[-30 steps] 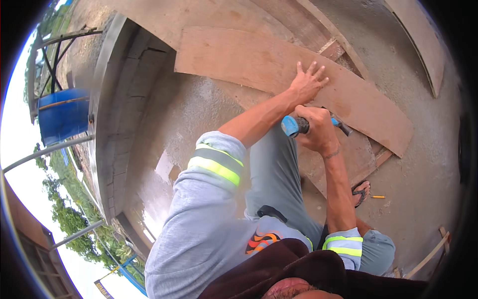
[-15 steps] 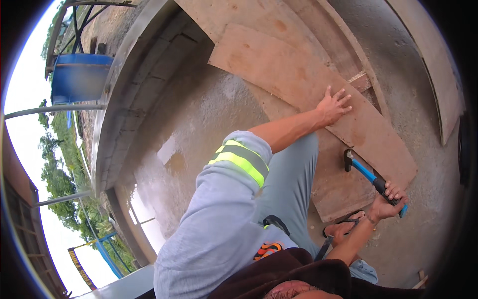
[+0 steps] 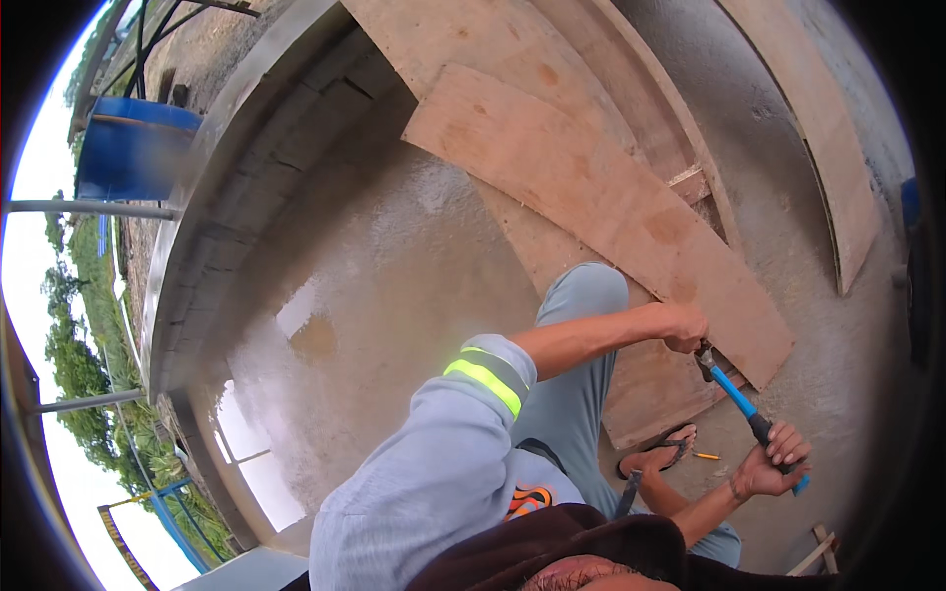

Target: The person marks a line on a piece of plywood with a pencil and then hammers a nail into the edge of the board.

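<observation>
My right hand (image 3: 774, 463) is wrapped round the black grip of a hammer (image 3: 733, 391) with a blue handle. The hammer's head is close beside my left hand (image 3: 682, 328), at the near edge of a long plywood strip (image 3: 581, 182). My left hand is closed, its fingers curled down at that edge; whatever they hold is hidden. The strip lies slanted over other plywood pieces, one larger sheet (image 3: 493, 49) at the far side and another piece (image 3: 641, 394) under its near end. My bent knee (image 3: 591, 291) is against the strip's edge.
A yellow pencil (image 3: 707, 456) lies on the wet concrete floor (image 3: 414, 266) near my sandalled foot (image 3: 655, 459). Another plywood sheet (image 3: 828, 148) is at the right. A low block wall (image 3: 227, 207) runs along the left, with a blue drum (image 3: 138, 153) beyond it. Wood scraps (image 3: 818, 554) are at lower right.
My left hand has come off the plywood surface, where it lay spread, and closed at the near edge beside the hammer head. The hammer has shifted slightly toward me and right.
</observation>
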A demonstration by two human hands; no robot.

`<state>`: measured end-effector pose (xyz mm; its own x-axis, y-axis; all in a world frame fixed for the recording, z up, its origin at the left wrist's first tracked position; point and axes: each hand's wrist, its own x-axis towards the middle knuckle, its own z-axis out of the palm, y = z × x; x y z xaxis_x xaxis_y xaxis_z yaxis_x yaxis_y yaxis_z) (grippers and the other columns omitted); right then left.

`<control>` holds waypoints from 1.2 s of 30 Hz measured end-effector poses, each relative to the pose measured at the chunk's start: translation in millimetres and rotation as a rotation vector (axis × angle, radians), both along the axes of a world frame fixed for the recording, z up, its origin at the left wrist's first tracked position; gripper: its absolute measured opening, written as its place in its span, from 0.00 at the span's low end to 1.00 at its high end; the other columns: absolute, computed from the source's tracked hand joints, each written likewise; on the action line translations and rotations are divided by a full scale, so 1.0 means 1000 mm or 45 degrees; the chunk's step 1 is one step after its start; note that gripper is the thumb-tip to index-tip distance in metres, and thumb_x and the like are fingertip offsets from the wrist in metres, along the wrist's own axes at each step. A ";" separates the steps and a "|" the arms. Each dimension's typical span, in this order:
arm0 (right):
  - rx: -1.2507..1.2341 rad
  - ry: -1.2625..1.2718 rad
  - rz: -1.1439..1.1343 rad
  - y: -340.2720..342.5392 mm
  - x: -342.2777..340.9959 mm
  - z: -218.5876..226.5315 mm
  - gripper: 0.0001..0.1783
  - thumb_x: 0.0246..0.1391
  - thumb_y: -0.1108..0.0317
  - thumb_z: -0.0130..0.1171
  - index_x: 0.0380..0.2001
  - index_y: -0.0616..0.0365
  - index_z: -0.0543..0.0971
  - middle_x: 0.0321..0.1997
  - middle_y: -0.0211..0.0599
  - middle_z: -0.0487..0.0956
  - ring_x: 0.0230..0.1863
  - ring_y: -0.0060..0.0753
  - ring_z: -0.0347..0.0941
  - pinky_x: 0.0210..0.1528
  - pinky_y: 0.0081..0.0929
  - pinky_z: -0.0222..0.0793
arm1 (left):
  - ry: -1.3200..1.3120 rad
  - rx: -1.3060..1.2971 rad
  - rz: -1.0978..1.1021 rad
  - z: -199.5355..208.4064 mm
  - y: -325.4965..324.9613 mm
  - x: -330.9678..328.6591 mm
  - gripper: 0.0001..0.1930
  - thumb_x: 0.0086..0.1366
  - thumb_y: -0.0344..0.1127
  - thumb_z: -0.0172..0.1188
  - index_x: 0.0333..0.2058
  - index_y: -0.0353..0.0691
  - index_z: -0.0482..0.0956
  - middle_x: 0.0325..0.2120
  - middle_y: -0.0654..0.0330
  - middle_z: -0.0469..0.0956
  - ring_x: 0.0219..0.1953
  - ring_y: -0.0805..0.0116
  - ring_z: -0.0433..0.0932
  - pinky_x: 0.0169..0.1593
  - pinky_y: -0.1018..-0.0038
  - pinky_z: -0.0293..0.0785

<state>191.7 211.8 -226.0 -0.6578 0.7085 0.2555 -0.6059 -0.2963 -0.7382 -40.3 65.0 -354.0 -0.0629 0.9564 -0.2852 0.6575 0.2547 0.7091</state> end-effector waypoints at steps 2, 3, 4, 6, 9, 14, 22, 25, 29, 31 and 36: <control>0.052 -0.044 0.024 -0.004 -0.002 0.001 0.21 0.67 0.52 0.47 0.21 0.49 0.62 0.15 0.24 0.58 0.21 0.22 0.56 0.36 0.27 0.56 | -0.051 -0.003 0.098 -0.002 -0.009 0.006 0.10 0.56 0.35 0.55 0.29 0.39 0.84 0.27 0.47 0.82 0.32 0.45 0.81 0.36 0.53 0.76; 0.075 -0.058 0.031 -0.005 -0.002 0.002 0.21 0.67 0.52 0.47 0.22 0.49 0.62 0.16 0.24 0.59 0.21 0.22 0.56 0.36 0.27 0.57 | -0.079 -0.003 0.139 0.001 -0.011 0.010 0.10 0.57 0.35 0.55 0.29 0.39 0.83 0.25 0.47 0.82 0.31 0.45 0.82 0.35 0.53 0.77; 0.099 -0.071 0.039 -0.007 -0.002 0.002 0.20 0.68 0.53 0.47 0.22 0.49 0.62 0.16 0.25 0.59 0.21 0.22 0.56 0.35 0.27 0.57 | 0.013 -0.013 0.123 0.005 -0.011 0.015 0.09 0.56 0.35 0.56 0.28 0.39 0.84 0.25 0.48 0.82 0.31 0.45 0.82 0.35 0.53 0.77; 0.146 -0.126 0.046 -0.012 -0.003 -0.003 0.19 0.68 0.55 0.46 0.23 0.49 0.62 0.16 0.26 0.60 0.21 0.22 0.57 0.35 0.28 0.58 | 0.197 -0.037 0.088 0.013 -0.016 0.025 0.08 0.55 0.35 0.58 0.26 0.39 0.84 0.24 0.49 0.82 0.31 0.46 0.83 0.34 0.54 0.78; 0.210 -0.288 0.025 -0.025 -0.006 -0.020 0.18 0.69 0.59 0.46 0.23 0.50 0.62 0.17 0.27 0.61 0.21 0.22 0.57 0.35 0.29 0.59 | 0.033 0.043 0.174 0.018 -0.026 0.035 0.07 0.53 0.34 0.60 0.25 0.38 0.84 0.24 0.48 0.82 0.32 0.46 0.84 0.35 0.56 0.79; 0.284 -0.553 -0.187 -0.019 0.010 -0.034 0.18 0.69 0.65 0.46 0.22 0.51 0.62 0.18 0.27 0.60 0.22 0.22 0.56 0.36 0.29 0.60 | 0.213 -0.054 0.093 0.003 -0.031 0.043 0.09 0.52 0.33 0.61 0.30 0.39 0.85 0.31 0.50 0.84 0.36 0.48 0.84 0.38 0.55 0.80; 0.537 -0.731 -0.206 0.054 0.120 0.097 0.16 0.69 0.62 0.46 0.25 0.53 0.64 0.26 0.30 0.67 0.32 0.25 0.64 0.53 0.33 0.62 | 0.259 0.498 1.005 0.076 -0.145 -0.122 0.14 0.68 0.42 0.58 0.47 0.42 0.82 0.42 0.49 0.82 0.48 0.49 0.77 0.52 0.58 0.73; 0.440 -1.004 -0.514 0.083 0.176 0.100 0.12 0.68 0.66 0.47 0.29 0.54 0.63 0.29 0.30 0.61 0.35 0.28 0.61 0.62 0.38 0.60 | 0.796 0.384 1.413 0.072 -0.257 -0.216 0.17 0.63 0.39 0.61 0.49 0.39 0.80 0.50 0.45 0.77 0.56 0.46 0.73 0.60 0.57 0.67; 0.544 -1.597 -0.487 0.085 0.274 0.053 0.16 0.70 0.57 0.50 0.44 0.61 0.76 0.52 0.39 0.77 0.55 0.34 0.72 0.63 0.34 0.63 | 1.417 0.085 1.623 0.065 -0.294 -0.282 0.37 0.62 0.52 0.64 0.66 0.43 0.63 0.68 0.41 0.57 0.70 0.40 0.55 0.71 0.54 0.53; 0.576 -1.836 -0.467 0.061 0.250 -0.001 0.17 0.66 0.59 0.58 0.47 0.63 0.79 0.48 0.40 0.79 0.51 0.30 0.74 0.59 0.31 0.67 | 1.369 -0.065 1.718 0.047 -0.354 -0.303 0.51 0.58 0.62 0.65 0.70 0.38 0.53 0.69 0.35 0.51 0.71 0.36 0.52 0.71 0.49 0.51; 0.867 -1.917 -0.502 0.068 0.256 -0.170 0.11 0.53 0.66 0.71 0.35 0.60 0.80 0.38 0.41 0.82 0.39 0.38 0.77 0.41 0.35 0.72 | 0.994 -0.232 1.757 0.043 -0.487 -0.369 0.66 0.50 0.73 0.66 0.68 0.19 0.49 0.68 0.35 0.55 0.71 0.45 0.55 0.71 0.61 0.53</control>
<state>447.4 280.1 -395.9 -0.4075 0.9097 -0.0799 0.7443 0.2801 -0.6063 -408.9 -422.2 -311.3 -0.9914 0.0036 0.1311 0.0324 0.9752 0.2188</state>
